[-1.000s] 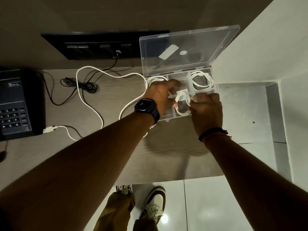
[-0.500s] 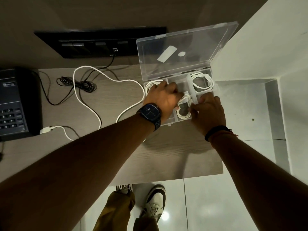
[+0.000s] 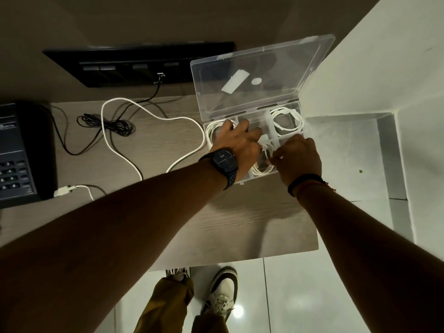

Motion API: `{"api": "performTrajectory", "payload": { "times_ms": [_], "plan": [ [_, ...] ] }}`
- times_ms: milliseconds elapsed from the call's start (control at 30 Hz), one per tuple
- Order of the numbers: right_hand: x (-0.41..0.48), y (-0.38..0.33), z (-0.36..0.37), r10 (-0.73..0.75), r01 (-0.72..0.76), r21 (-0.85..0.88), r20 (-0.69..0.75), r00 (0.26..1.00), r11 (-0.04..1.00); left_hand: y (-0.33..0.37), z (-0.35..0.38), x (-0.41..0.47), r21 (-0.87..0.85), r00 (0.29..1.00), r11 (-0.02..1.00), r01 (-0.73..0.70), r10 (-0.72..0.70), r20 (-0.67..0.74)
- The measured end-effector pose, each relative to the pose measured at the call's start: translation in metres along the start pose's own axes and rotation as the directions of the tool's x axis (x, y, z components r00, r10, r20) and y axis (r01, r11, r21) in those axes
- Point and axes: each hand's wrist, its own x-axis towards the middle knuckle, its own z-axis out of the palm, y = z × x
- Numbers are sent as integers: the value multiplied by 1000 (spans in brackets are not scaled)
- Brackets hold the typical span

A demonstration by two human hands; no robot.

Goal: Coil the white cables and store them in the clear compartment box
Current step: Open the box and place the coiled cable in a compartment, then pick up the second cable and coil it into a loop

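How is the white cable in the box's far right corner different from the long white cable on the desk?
The cable in the corner compartment is wound into a neat coil; the long cable sprawls in wide, loose loops. The coiled one sits inside the clear box; the long one lies mostly on the desk, one plug near the phone. No hand touches the coiled one. Both are white.

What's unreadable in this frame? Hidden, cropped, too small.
- Head view: the left hand covers the clear box's middle compartments; their contents are hidden.
- Right hand hides its own fingertips, so its grip on the coiled cable is unclear.
- Telephone is cropped by the left edge.
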Motion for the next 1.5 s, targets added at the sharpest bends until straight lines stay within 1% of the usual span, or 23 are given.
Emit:
{"api": "performTrajectory", "payload": {
  "times_ms": [133, 267, 333, 400, 433, 533, 600, 633, 733, 767, 833, 867, 1000, 1067, 1100, 1167, 1200, 1233, 1267, 1300, 1367, 1400, 1500],
  "plan": [
    [-2, -4, -2, 36, -36, 32, -19, 999, 999, 3, -2, 13, 36, 988, 995, 90, -94, 126],
    [-9, -1, 0, 46, -44, 54, -27, 999, 998, 3, 4, 16, -70, 958, 966, 247, -233, 167],
    [-14, -3, 2, 67, -62, 113, -36, 997, 992, 3, 7, 10, -120, 950, 952, 282, -260, 172],
    [-17, -5, 6, 37, -33, 120, -29, 999, 992, 5, 9, -3, -169, 955, 943, 286, -266, 132],
    [-18, -6, 8, 16, -14, 111, -16, 1000, 994, 7, 11, -9, -191, 960, 941, 278, -266, 87],
    [-22, -9, 8, 46, -54, 138, 60, 997, 989, 8, 13, -30, -312, 960, 915, 255, -279, -36],
    [-25, -10, 5, -2, -6, 123, 67, 998, 992, 7, 12, -42, -336, 968, 919, 208, -243, -65],
    [-28, -10, 3, -27, 20, 137, 46, 999, 990, 6, 13, -48, -313, 977, 932, 181, -208, -52],
    [-42, -7, -4, -40, 58, 231, -79, 996, 971, 7, 15, -60, -263, 985, 952, 159, -136, 104],
    [-46, -5, -5, -40, 63, 242, -97, 994, 968, 6, 16, -60, -261, 982, 952, 159, -124, 146],
    [-56, 0, -3, -58, 69, 215, -59, 997, 974, 9, 16, -61, -259, 974, 952, 161, -112, 196],
    [-61, 3, -2, -68, 74, 198, -35, 997, 977, 12, 17, -61, -265, 974, 951, 162, -111, 197],
    [-75, 14, 6, -46, 48, 221, -15, 999, 974, 24, 26, -67, -275, 982, 952, 133, -89, 165],
    [-79, 14, 9, -39, 45, 226, -32, 999, 973, 24, 30, -78, -300, 992, 950, 88, -56, 113],
    [-80, 14, 9, -42, 53, 211, -58, 997, 976, 21, 32, -85, -356, 995, 929, 97, -83, 56],
    [-84, 8, 11, -67, 96, 150, -185, 980, 984, 12, 37, -109, -438, 969, 881, 180, -235, -73],
    [-87, 3, 11, -84, 118, 117, -266, 960, 986, 7, 41, -123, -428, 940, 875, 228, -312, -136],
    [-90, -4, 10, -108, 146, 91, -335, 936, 985, 1, 46, -136, -393, 915, 875, 281, -368, -164],
    [-92, -13, 9, -147, 188, 72, -379, 914, 980, -4, 51, -148, -339, 907, 881, 332, -397, -144],
    [-94, -22, 9, -197, 239, 68, -380, 904, 969, -10, 57, -157, -276, 906, 885, 375, -413, -91],
    [-96, -43, 10, -278, 322, 109, -299, 913, 940, -19, 65, -167, -184, 899, 883, 432, -438, 10],
    [-97, -54, 11, -307, 349, 136, -254, 917, 927, -23, 68, -170, -162, 894, 881, 444, -446, 24],
    [-101, -80, 16, -383, 407, 172, -158, 910, 897, -29, 75, -174, -113, 928, 923, 367, -371, -18]
  ]
}}
